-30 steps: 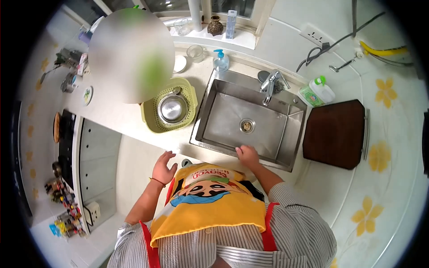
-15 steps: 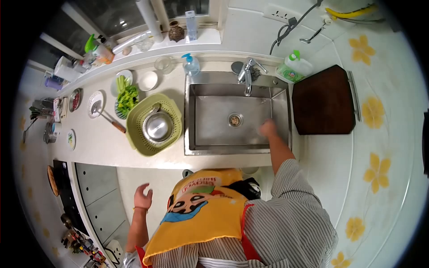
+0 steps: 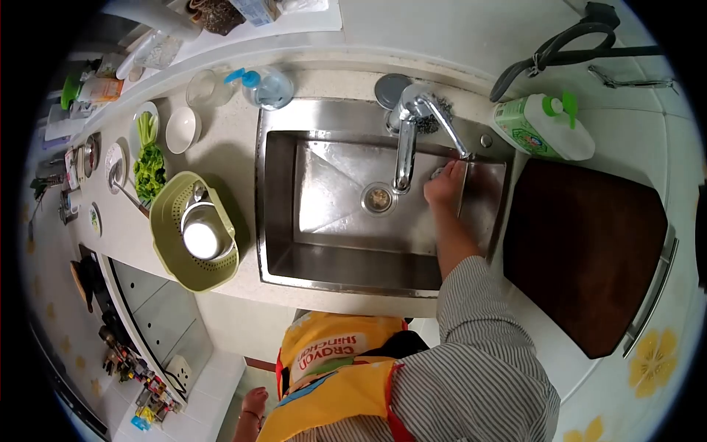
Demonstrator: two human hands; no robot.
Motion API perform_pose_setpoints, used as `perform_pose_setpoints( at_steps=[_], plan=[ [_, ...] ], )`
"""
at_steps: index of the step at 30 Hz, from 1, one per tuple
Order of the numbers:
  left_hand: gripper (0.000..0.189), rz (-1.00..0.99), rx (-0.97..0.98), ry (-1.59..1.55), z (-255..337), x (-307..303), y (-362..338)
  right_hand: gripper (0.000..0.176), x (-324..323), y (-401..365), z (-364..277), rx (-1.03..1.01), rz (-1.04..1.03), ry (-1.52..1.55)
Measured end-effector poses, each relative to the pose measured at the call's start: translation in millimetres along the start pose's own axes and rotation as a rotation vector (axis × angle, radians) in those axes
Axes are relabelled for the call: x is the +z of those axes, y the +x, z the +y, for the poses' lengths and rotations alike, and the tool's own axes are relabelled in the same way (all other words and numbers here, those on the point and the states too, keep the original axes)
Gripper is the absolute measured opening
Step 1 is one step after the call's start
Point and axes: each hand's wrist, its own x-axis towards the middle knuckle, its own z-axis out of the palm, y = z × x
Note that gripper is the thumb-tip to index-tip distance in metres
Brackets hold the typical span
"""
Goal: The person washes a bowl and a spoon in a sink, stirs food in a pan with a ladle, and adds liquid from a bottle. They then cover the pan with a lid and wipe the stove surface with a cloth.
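My right hand is down inside the steel sink, against its right side. Its fingers are closed, with a small greyish bit showing at the fingertips that I cannot make out. Just above and left of this hand is the chrome faucet, its spout over the basin. Bits of food waste lie in the drain. Low at my left side hangs my left hand, fingers loosely curled, with nothing visible in it and touching nothing.
A green colander holding a metal pot stands left of the sink. Beyond are leafy greens, a white bowl and a soap pump bottle. On the right are a detergent jug and a dark brown board.
My view has shifted closer to the sink and to the right. My right hand has moved farther back along the sink's right side. The left hand has dropped lower beside me.
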Motion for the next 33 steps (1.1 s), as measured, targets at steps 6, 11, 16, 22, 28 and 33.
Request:
perform_pose_setpoints(
  at_steps=[6, 11, 16, 22, 28, 33],
  plan=[
    [0.037, 0.035, -0.119, -0.423, 87.9, 6.3, -20.1, 0.078, 22.4, -61.4, -45.0, -0.094, -0.092, 0.233],
    [0.036, 0.081, -0.095, -0.411, 108.1, 16.3, -16.7, 0.074, 19.9, -154.7, -115.2, -0.148, -0.269, 0.89],
    [0.035, 0.091, -0.116, -0.42, 110.5, 22.7, -32.7, 0.07, -18.3, -163.9, -100.0, -0.342, -0.272, 0.742],
    [0.034, 0.074, -0.1, -0.314, 94.9, 33.7, -23.0, 0.052, -44.6, -113.3, 36.7, -0.175, -0.258, 0.822],
    [0.036, 0.062, 0.0, -0.418, 96.2, 37.5, 5.1, 0.035, -122.1, -174.7, 48.8, 0.002, -1.071, 0.445],
    [0.037, 0.14, 0.01, -0.369, 105.9, 38.0, 2.4, 0.052, -121.5, -186.2, 33.3, -0.272, -0.976, 0.163]
  ],
)
